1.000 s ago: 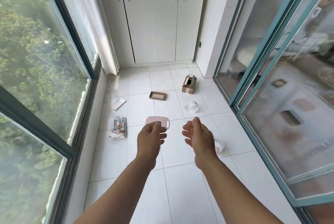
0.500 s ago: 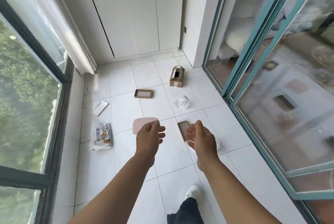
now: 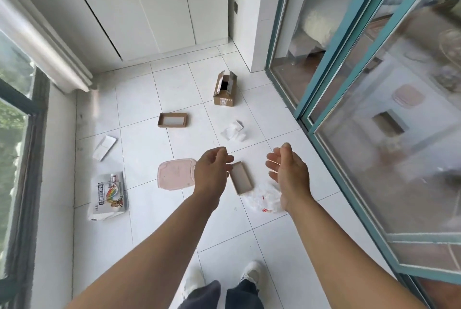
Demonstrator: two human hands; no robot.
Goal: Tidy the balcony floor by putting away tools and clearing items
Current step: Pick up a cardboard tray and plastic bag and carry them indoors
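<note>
Now both hands, left hand (image 3: 212, 174) and right hand (image 3: 289, 174), have released, empty fingers; better bend low and pinch the shallow brown cardboard tray (image 3: 241, 181) lying between them by its long edges.

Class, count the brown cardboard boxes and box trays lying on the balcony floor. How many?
3: an opened box nearest the cupboards, a shallow tray mid-floor, another shallow tray between the hands. None appear hidden.

Bare floor (image 3: 224, 228) lies open before the feet; farther on, pink lid (image 3: 175, 174), shallow box (image 3: 241, 178) and plastic bag (image 3: 265, 197) crowd the path.
</note>
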